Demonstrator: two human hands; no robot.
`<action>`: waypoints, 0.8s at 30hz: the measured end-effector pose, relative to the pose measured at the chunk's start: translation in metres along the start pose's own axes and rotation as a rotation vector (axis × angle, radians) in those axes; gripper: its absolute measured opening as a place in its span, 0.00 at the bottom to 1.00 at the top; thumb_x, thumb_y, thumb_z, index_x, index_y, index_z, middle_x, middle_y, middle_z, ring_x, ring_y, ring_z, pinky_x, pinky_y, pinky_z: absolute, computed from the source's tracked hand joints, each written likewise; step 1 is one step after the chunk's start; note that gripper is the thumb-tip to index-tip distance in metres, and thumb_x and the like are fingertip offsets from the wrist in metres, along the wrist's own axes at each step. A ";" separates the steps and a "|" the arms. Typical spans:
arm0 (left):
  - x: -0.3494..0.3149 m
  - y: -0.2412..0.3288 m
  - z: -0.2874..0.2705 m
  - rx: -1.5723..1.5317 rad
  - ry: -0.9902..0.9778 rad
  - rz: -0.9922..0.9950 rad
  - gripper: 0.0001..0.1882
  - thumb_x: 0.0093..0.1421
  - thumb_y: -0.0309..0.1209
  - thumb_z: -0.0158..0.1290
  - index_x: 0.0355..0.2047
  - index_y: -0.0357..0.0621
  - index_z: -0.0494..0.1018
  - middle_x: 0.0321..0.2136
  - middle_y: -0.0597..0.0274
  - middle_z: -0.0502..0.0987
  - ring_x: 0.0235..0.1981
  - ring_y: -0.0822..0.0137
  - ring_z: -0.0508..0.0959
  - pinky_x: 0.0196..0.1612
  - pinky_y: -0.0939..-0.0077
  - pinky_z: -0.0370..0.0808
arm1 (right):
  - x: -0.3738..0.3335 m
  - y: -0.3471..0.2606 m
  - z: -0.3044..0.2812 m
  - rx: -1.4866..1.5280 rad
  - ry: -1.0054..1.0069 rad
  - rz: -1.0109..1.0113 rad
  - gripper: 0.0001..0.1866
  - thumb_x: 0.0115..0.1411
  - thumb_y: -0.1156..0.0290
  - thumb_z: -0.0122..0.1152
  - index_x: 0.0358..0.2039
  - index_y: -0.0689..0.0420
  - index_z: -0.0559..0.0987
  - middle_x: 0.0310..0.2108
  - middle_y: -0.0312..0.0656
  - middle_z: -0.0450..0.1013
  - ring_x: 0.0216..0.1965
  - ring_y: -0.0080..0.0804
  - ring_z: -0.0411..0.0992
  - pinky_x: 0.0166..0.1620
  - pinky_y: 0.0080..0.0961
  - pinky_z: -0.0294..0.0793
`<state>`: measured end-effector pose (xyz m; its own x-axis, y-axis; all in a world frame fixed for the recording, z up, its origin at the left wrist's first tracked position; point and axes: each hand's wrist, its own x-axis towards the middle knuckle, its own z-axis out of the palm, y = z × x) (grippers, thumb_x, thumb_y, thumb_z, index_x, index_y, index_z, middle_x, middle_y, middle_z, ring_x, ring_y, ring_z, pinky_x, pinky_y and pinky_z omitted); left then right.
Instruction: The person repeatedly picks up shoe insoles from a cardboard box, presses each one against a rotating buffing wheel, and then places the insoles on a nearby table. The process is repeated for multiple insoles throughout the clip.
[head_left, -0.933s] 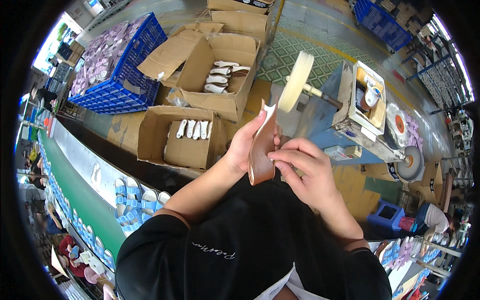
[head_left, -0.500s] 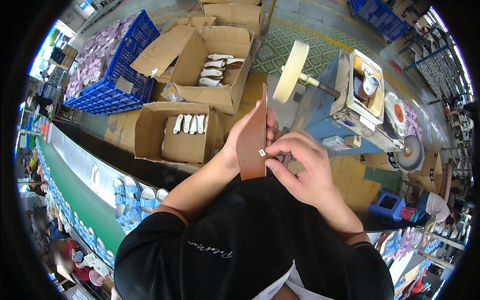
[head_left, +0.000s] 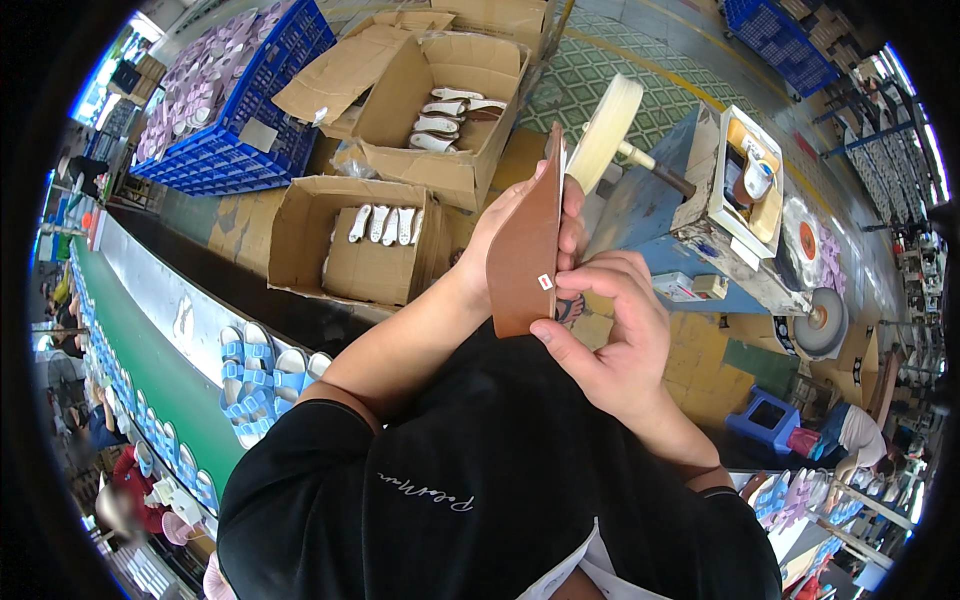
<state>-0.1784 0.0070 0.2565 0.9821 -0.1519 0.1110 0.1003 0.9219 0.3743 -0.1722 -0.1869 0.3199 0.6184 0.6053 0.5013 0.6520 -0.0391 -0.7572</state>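
A brown shoe sole (head_left: 525, 255) with a small white sticker near its lower edge is held upright in front of my chest. Behind it, my left hand (head_left: 480, 255) is wrapped around the sole, its fingertips showing past the right side. My right hand (head_left: 620, 325) is closed at the lower right edge, forefinger and thumb touching the sole beside the sticker. The far side of the sole is hidden from me. Just beyond its upper end stands a pale buffing wheel (head_left: 610, 130) on a shaft.
Cardboard boxes (head_left: 350, 270) with white-lined footwear stand ahead to the left, near a blue crate (head_left: 240, 125) of purple pieces. At right is a blue machine (head_left: 650, 225) bearing a tray (head_left: 745, 180) and grey wheel (head_left: 822, 322). Blue sandals (head_left: 262, 375) sit beside a green conveyor (head_left: 135, 345).
The sole has shifted slightly up and right in the picture and turned to show more of its brown face. Both hands have stayed on it.
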 end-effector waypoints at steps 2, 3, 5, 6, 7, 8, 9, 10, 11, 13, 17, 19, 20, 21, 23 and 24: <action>0.002 0.005 0.005 0.046 0.020 0.004 0.29 0.84 0.59 0.45 0.45 0.44 0.76 0.26 0.59 0.80 0.25 0.67 0.80 0.29 0.72 0.79 | 0.000 0.001 0.000 0.006 0.018 -0.019 0.21 0.54 0.72 0.87 0.47 0.57 0.86 0.45 0.41 0.85 0.48 0.45 0.79 0.54 0.38 0.77; 0.003 0.007 0.006 0.094 0.022 0.017 0.29 0.84 0.59 0.45 0.45 0.44 0.77 0.26 0.59 0.81 0.24 0.67 0.80 0.29 0.72 0.80 | 0.000 0.001 0.000 0.014 0.030 -0.021 0.21 0.55 0.72 0.87 0.47 0.57 0.86 0.44 0.41 0.85 0.48 0.45 0.79 0.54 0.38 0.77; 0.005 0.010 0.009 0.164 -0.013 0.068 0.30 0.84 0.59 0.45 0.45 0.44 0.77 0.26 0.58 0.81 0.23 0.67 0.81 0.30 0.73 0.80 | 0.000 0.001 0.000 0.021 0.048 -0.024 0.20 0.56 0.73 0.86 0.47 0.57 0.86 0.44 0.41 0.85 0.48 0.45 0.79 0.54 0.38 0.77; 0.006 0.011 0.010 0.239 -0.001 0.094 0.30 0.84 0.59 0.45 0.45 0.44 0.77 0.26 0.57 0.82 0.23 0.67 0.81 0.30 0.72 0.81 | 0.001 0.001 0.000 0.019 0.054 -0.025 0.19 0.57 0.74 0.85 0.47 0.58 0.86 0.43 0.41 0.85 0.48 0.45 0.79 0.54 0.38 0.77; 0.007 0.013 0.010 0.304 -0.001 0.124 0.30 0.84 0.59 0.45 0.45 0.43 0.77 0.26 0.57 0.82 0.23 0.67 0.82 0.30 0.72 0.81 | 0.001 0.001 0.000 0.016 0.066 -0.024 0.18 0.58 0.75 0.84 0.47 0.58 0.86 0.43 0.41 0.85 0.48 0.44 0.80 0.54 0.38 0.78; 0.007 0.014 0.010 0.354 -0.004 0.152 0.29 0.84 0.59 0.46 0.45 0.43 0.78 0.26 0.57 0.83 0.24 0.66 0.83 0.30 0.72 0.82 | 0.002 0.001 0.000 0.009 0.070 -0.011 0.17 0.59 0.76 0.83 0.47 0.58 0.86 0.42 0.41 0.85 0.48 0.44 0.80 0.53 0.38 0.78; 0.007 0.015 0.010 0.383 -0.001 0.183 0.29 0.84 0.58 0.46 0.45 0.43 0.78 0.27 0.56 0.83 0.24 0.66 0.84 0.30 0.71 0.83 | 0.002 0.000 0.001 0.001 0.080 0.006 0.16 0.59 0.76 0.82 0.47 0.58 0.86 0.42 0.41 0.85 0.47 0.44 0.80 0.53 0.37 0.78; 0.007 0.016 0.011 0.398 -0.001 0.212 0.29 0.84 0.57 0.47 0.46 0.42 0.78 0.28 0.56 0.84 0.25 0.65 0.85 0.31 0.71 0.83 | 0.003 0.000 0.001 -0.003 0.099 0.006 0.16 0.60 0.77 0.82 0.47 0.58 0.86 0.42 0.41 0.85 0.47 0.44 0.80 0.52 0.37 0.79; 0.006 0.017 0.011 0.414 -0.001 0.241 0.28 0.84 0.57 0.47 0.46 0.42 0.78 0.28 0.55 0.84 0.26 0.65 0.86 0.31 0.70 0.84 | 0.003 -0.001 0.002 -0.029 0.117 0.027 0.13 0.61 0.78 0.80 0.45 0.59 0.87 0.40 0.41 0.85 0.45 0.43 0.81 0.52 0.37 0.79; 0.004 0.019 0.012 0.459 0.028 0.286 0.27 0.84 0.54 0.49 0.48 0.40 0.78 0.30 0.55 0.85 0.27 0.64 0.87 0.31 0.68 0.86 | 0.004 -0.001 0.003 -0.073 0.145 0.036 0.12 0.60 0.79 0.80 0.43 0.59 0.87 0.38 0.41 0.85 0.44 0.43 0.82 0.51 0.37 0.79; 0.000 0.017 0.018 0.602 0.179 0.344 0.27 0.85 0.55 0.47 0.43 0.42 0.76 0.25 0.52 0.81 0.24 0.63 0.81 0.28 0.69 0.80 | 0.006 0.000 0.005 -0.162 0.188 0.020 0.09 0.58 0.79 0.80 0.39 0.58 0.88 0.35 0.40 0.85 0.42 0.43 0.82 0.49 0.37 0.78; 0.000 0.017 0.020 0.664 0.175 0.395 0.26 0.85 0.53 0.47 0.44 0.41 0.76 0.25 0.52 0.81 0.25 0.62 0.82 0.29 0.68 0.81 | 0.006 0.001 0.005 -0.194 0.195 0.025 0.09 0.58 0.78 0.81 0.37 0.56 0.89 0.34 0.39 0.84 0.42 0.42 0.82 0.49 0.37 0.76; 0.000 0.017 0.021 0.660 0.176 0.410 0.25 0.85 0.52 0.48 0.44 0.41 0.76 0.26 0.52 0.81 0.25 0.62 0.83 0.29 0.68 0.81 | 0.006 0.002 0.005 -0.209 0.198 0.028 0.08 0.57 0.78 0.81 0.37 0.55 0.89 0.34 0.38 0.84 0.42 0.42 0.82 0.48 0.37 0.75; -0.001 0.017 0.022 0.695 0.172 0.430 0.25 0.85 0.51 0.48 0.44 0.40 0.76 0.26 0.52 0.81 0.25 0.62 0.83 0.29 0.67 0.82 | 0.005 0.002 0.005 -0.227 0.201 0.030 0.08 0.57 0.78 0.81 0.36 0.54 0.89 0.33 0.37 0.84 0.42 0.41 0.82 0.49 0.37 0.75; -0.001 0.016 0.023 0.700 0.172 0.447 0.24 0.85 0.50 0.48 0.44 0.40 0.76 0.26 0.52 0.82 0.25 0.62 0.84 0.29 0.66 0.82 | 0.005 0.004 0.006 -0.261 0.202 0.031 0.09 0.55 0.77 0.81 0.35 0.52 0.88 0.33 0.36 0.84 0.42 0.40 0.82 0.50 0.37 0.73; -0.001 0.016 0.023 0.745 0.165 0.469 0.24 0.85 0.49 0.48 0.44 0.40 0.76 0.26 0.52 0.82 0.25 0.62 0.84 0.29 0.66 0.82 | 0.005 0.004 0.006 -0.286 0.206 0.022 0.09 0.54 0.77 0.81 0.34 0.52 0.88 0.33 0.35 0.83 0.43 0.40 0.82 0.51 0.38 0.72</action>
<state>-0.1813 0.0137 0.2834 0.9124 0.2879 0.2908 -0.3900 0.3967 0.8309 -0.1692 -0.1795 0.3163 0.6905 0.4294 0.5821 0.7157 -0.2891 -0.6357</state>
